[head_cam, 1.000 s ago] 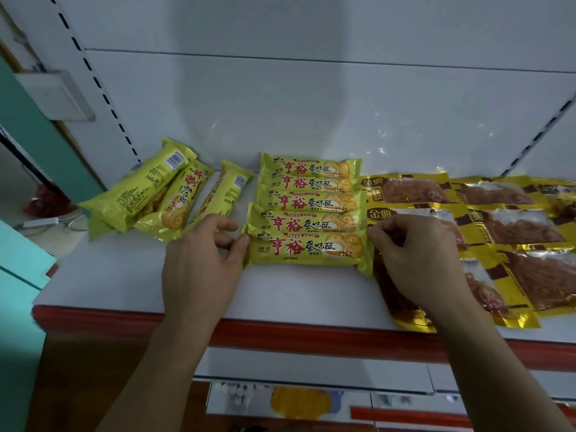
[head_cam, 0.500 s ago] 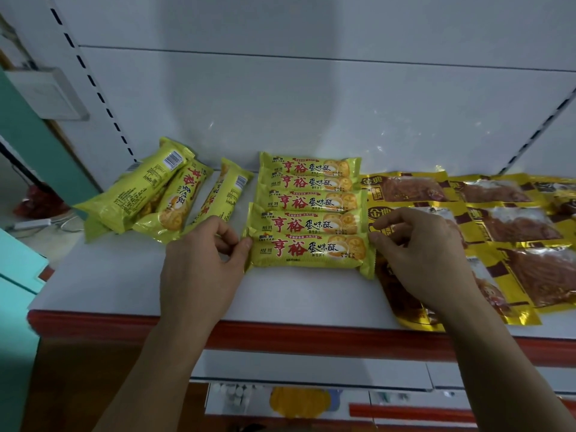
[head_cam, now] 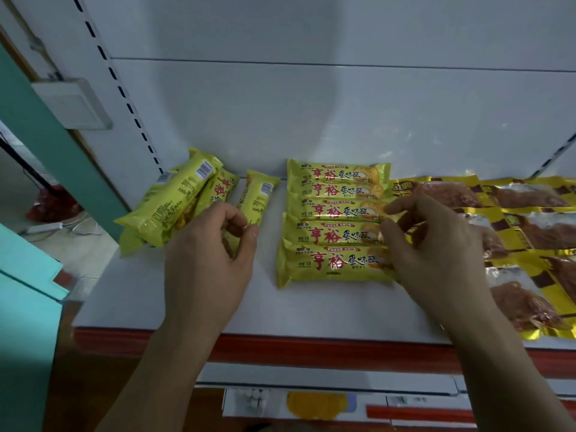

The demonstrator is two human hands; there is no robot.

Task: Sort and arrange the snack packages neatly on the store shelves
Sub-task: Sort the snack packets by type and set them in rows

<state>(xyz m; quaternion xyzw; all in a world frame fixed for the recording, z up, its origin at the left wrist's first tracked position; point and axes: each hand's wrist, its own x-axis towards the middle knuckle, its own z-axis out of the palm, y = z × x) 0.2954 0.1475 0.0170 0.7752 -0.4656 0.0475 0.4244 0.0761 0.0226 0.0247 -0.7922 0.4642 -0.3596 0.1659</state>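
— What do you see from the head camera?

— A white shelf (head_cam: 156,294) with a red front edge. In the middle lies a neat row of five yellow snack packages (head_cam: 336,222), long and narrow, lying crosswise and overlapping from back to front. Each has red characters, smaller dark ones beside them, and a picture of round biscuits at its right end.

— And the rest of the yellow ones?

— To the left, a loose pile (head_cam: 174,207) lies slanted. Its top pack is turned over, showing a barcode and fine print. One more yellow pack (head_cam: 260,198) lies beside it, also back side up.

— Where are your hands?

— My left hand (head_cam: 208,263) is over the shelf between the pile and the row, in front of the lone pack. Its fingers (head_cam: 233,216) are curled loosely toward the thumb and hold nothing. My right hand (head_cam: 436,260) is at the row's right end, fingers bent and slightly spread over the pack ends. Whether they touch the wrappers, I cannot tell.

— What is on the right?

— Gold pouches (head_cam: 530,219) with clear windows showing brownish contents, laid flat and overlapping.
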